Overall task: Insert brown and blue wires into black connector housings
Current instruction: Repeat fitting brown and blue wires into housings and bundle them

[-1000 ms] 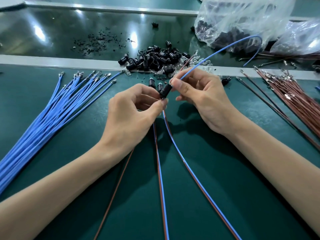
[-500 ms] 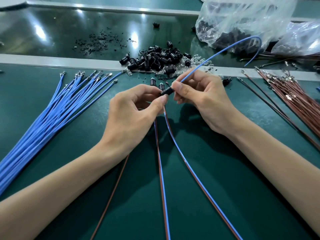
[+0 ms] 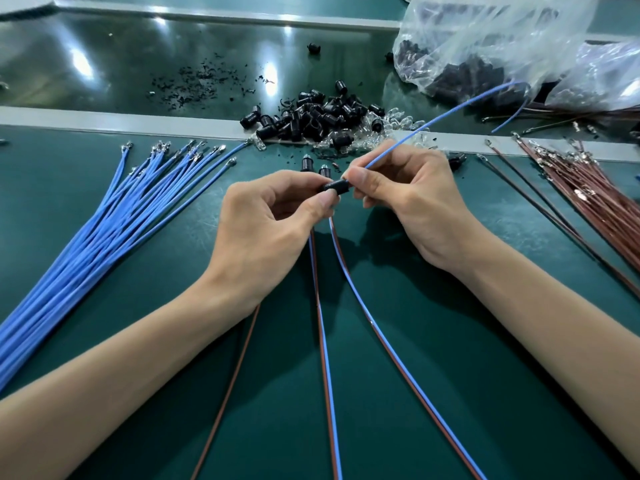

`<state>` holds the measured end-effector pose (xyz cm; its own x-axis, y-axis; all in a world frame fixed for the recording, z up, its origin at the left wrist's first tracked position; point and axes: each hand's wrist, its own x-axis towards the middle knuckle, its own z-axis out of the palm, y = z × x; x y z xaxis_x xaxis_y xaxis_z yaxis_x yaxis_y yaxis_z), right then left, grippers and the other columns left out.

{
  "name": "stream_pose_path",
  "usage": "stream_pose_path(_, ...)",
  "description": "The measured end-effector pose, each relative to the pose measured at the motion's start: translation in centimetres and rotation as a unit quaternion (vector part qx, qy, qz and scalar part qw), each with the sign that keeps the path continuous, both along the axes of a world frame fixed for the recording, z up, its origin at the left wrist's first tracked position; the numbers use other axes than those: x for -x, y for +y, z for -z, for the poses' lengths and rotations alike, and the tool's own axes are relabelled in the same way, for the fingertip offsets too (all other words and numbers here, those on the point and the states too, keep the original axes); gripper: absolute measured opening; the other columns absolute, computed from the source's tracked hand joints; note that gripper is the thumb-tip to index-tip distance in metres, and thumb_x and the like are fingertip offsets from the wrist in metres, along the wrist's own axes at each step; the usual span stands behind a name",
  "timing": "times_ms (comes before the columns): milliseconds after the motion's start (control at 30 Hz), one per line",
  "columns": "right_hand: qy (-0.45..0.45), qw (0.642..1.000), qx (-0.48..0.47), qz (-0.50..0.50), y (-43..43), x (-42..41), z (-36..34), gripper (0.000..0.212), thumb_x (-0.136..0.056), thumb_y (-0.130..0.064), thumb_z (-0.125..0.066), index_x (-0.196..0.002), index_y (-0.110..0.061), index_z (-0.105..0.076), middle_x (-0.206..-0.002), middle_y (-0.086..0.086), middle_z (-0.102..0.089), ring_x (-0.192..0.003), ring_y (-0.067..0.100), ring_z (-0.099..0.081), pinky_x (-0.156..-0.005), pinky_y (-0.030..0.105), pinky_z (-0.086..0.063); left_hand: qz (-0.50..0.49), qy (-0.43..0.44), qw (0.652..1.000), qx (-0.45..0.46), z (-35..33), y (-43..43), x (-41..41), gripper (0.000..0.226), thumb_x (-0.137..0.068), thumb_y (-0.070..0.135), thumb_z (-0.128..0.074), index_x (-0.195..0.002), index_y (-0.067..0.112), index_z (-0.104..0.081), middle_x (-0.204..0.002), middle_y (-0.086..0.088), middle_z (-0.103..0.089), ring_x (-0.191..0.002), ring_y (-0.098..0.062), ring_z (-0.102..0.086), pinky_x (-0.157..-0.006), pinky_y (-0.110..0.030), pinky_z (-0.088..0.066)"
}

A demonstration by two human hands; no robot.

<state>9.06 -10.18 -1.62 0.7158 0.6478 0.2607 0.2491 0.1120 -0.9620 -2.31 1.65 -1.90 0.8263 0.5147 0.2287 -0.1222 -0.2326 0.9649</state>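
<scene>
Pinching housing (image 3: 336,186), left hand (image 3: 266,230) thumb and finger clamped; right hand (image 3: 408,202) fingertips clamp wire (image 3: 415,133) beside it. Risk: a skewed push could buckle the wire short of seating.

The black housing (image 3: 335,186) sat level at centre, a blue wire (image 3: 433,121) arching far-right from it (entry hidden); loose housings (image 3: 311,116) heaped beyond, blue wires (image 3: 114,216) left, brown wires (image 3: 595,192) right.

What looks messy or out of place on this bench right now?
Black crumbs lie scattered on the glossy belt beyond the grey rail, like broken plastic bits. One lone housing sits farther back, apart from the pile of housings straddling that rail. Nothing else stands out.
</scene>
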Motion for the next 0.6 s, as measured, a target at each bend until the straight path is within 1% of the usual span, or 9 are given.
stream_pose_path(133,-0.009,1.000,-0.005,-0.004,0.02,0.14,-0.02,0.016,-0.083,-0.002,-0.067,-0.073,-0.014,-0.065,-0.065,-0.009,-0.062,-0.061,0.003,-0.057,-0.057,0.017,-0.046,0.004,-0.004,1.000,0.016,-0.03,-0.04,0.01,0.013,-0.083,0.004,-0.069,-0.088,0.016,-0.071,-0.082,0.002,-0.075,-0.075,-0.012,-0.072,-0.076,-0.022,-0.056)
stream_pose_path(267,-0.007,1.000,-0.021,-0.017,0.15,0.36,-0.03,0.018,-0.082,0.001,-0.066,-0.071,-0.013,-0.064,-0.070,0.002,-0.062,-0.061,0.008,-0.058,-0.058,0.020,-0.048,0.006,-0.006,1.000,0.030,-0.10,-0.13,0.03,0.013,-0.083,0.002,-0.069,-0.086,0.015,-0.071,-0.080,0.002,-0.075,-0.073,-0.011,-0.072,-0.073,-0.019,-0.055)
stream_pose_path(333,0.011,0.999,-0.030,-0.024,0.20,0.46,-0.03,0.017,-0.080,0.001,-0.067,-0.070,-0.012,-0.062,-0.072,0.001,-0.063,-0.062,0.009,-0.059,-0.060,0.020,-0.049,0.006,-0.012,0.999,0.040,-0.20,-0.10,0.05,0.013,-0.083,0.001,-0.069,-0.086,0.014,-0.070,-0.078,0.003,-0.075,-0.071,-0.009,-0.071,-0.070,-0.017,-0.054)
stream_pose_path(433,0.043,0.998,-0.034,-0.033,0.15,0.58,-0.13,0.010,-0.076,-0.007,-0.069,-0.071,-0.012,-0.062,-0.075,-0.001,-0.065,-0.064,0.009,-0.061,-0.063,0.020,-0.051,0.004,-0.018,0.998,0.064,-0.31,-0.11,0.03,0.010,-0.082,0.001,-0.069,-0.087,0.010,-0.070,-0.079,0.000,-0.074,-0.069,-0.008,-0.070,-0.068,-0.015,-0.052)
stream_pose_path(500,0.046,0.998,-0.025,-0.028,0.11,0.58,-0.04,0.012,-0.082,-0.004,-0.067,-0.074,-0.011,-0.062,-0.072,0.002,-0.064,-0.061,0.010,-0.062,-0.062,0.021,-0.052,0.009,-0.018,0.997,0.069,-0.38,-0.14,0.02,0.008,-0.081,0.005,-0.070,-0.086,0.010,-0.070,-0.080,0.000,-0.074,-0.067,-0.008,-0.070,-0.066,-0.014,-0.051)
stream_pose_path(600,0.052,0.998,-0.020,-0.024,0.17,0.57,-0.02,0.012,-0.087,-0.003,-0.061,-0.078,-0.010,-0.059,-0.063,0.001,-0.063,-0.056,0.011,-0.062,-0.059,0.022,-0.052,0.027,-0.022,0.996,0.078,-0.48,-0.09,0.04,0.006,-0.078,0.014,-0.070,-0.084,0.012,-0.069,-0.074,0.004,-0.074,-0.064,-0.005,-0.068,-0.062,-0.013,-0.050)
